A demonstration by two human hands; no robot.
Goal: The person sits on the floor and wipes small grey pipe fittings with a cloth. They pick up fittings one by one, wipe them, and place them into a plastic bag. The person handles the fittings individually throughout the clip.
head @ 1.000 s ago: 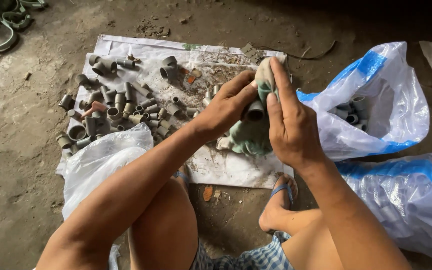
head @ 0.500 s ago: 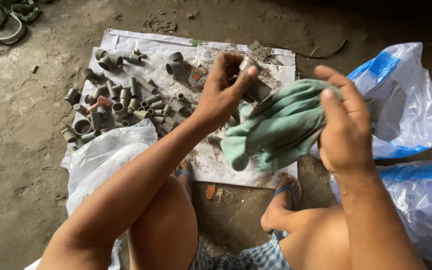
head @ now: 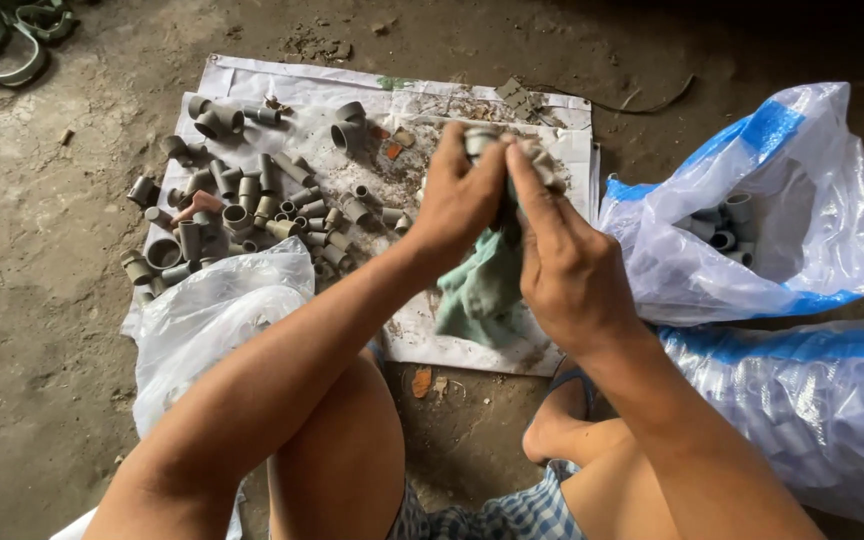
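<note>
Dirty brown ground [head: 42, 300], with a white sheet [head: 252, 78] spread flat on it. Up over the sheet, between both hands: a small grey pipe fitting [head: 479, 138], off the ground, pinched at the fingertips. Wrapped under and round it, a pale green cloth [head: 480, 290], hanging down in a bunch between the wrists.

Left hand [head: 457, 200]: fingers curled tight over the fitting and the top of the cloth. Right hand [head: 567, 265]: pressed close beside the left, fingers long and narrow, holding the cloth against the fitting.

Half a second ago: hands apart, cloth pulled out wide in the right hand, left hand alone with the fitting. Now: hands together, cloth squashed small round the fitting. Looks like wiping, with the fitting inside the cloth.

Just past the hands, on the left part of the sheet: a heap of grey pipe fittings [head: 242, 210], lots of short tubes and bends. On the right, near the right hand: an open white and blue plastic bag [head: 802, 180] with a few more fittings inside. Down by the left arm, a clear plastic bag [head: 222, 310]. Under the right arm, a bare foot in a sandal [head: 557, 425]. Far off in the top left corner, some green clamps [head: 12, 40].
</note>
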